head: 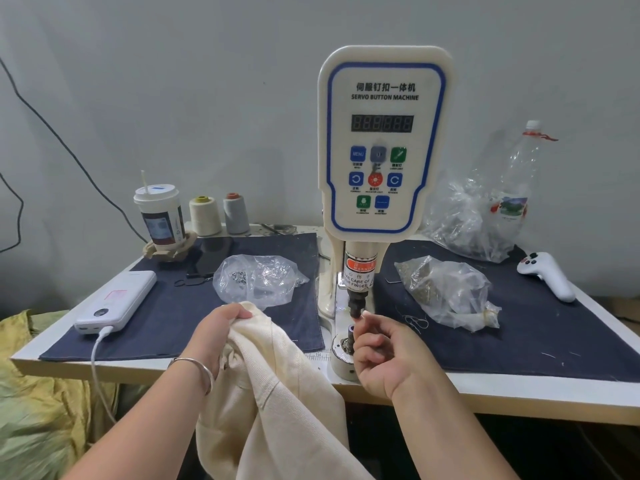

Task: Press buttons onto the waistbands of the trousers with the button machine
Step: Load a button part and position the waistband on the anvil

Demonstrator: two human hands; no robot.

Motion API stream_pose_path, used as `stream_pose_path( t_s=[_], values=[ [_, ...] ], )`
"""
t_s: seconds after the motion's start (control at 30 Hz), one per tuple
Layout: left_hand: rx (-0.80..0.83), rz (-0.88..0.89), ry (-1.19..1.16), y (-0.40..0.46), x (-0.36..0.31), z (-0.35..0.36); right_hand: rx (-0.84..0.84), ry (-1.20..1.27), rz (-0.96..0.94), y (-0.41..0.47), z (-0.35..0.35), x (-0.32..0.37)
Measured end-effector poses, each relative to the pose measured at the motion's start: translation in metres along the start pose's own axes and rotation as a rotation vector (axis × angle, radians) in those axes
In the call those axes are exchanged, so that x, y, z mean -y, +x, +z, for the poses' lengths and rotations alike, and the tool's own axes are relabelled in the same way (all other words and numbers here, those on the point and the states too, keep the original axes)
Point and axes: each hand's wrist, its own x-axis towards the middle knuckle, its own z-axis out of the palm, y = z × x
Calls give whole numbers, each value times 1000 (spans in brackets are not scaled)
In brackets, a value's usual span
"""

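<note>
Left hand [221, 327] gripped cream trousers [277, 393] at desk [519, 398] edge, right hand [384, 351] fingers pinched beneath button machine [381, 140] punch, contents unclear

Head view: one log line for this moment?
left hand: grips cream trousers | right hand: fingertips at upper punch, maybe loading a button | lower die: bare, no cloth

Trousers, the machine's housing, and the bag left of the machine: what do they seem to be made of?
Trousers: cream woven cloth, matte, with fine ribbing, perhaps corduroy or twill.
Machine housing: cream plastic by the look, smooth with a slight sheen and rounded moulded edges.
Bag: thin clear plastic film, crinkled and glinting, small metal-looking pieces showing through.
</note>
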Motion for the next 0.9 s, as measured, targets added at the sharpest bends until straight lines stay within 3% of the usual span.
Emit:
stream_pose_path(
  t_s=[0.33, 0.53, 0.6, 0.73, 0.8, 0.9],
  values=[
    [-7, -14, 14, -3, -2, 1, 23, -47, -64, -5, -3, -2],
    [14, -12, -11, -6, -2, 1, -83, -262, -308, -21, -10, -29],
    [35, -25, -28, -5, -2, 0, -56, -473, -463, -24, -6, -49],
    [54, -56, -47, -6, -2, 0, 79, -1263, -970, -15, 28, -76],
    [85, -74, -67, -6, -3, -1, 112, -1397, -1134, 5, 53, -76],
    [114, -76, -86, -4, -4, -4, 6, -1727, -1269, 54, 95, -64]
  ],
)
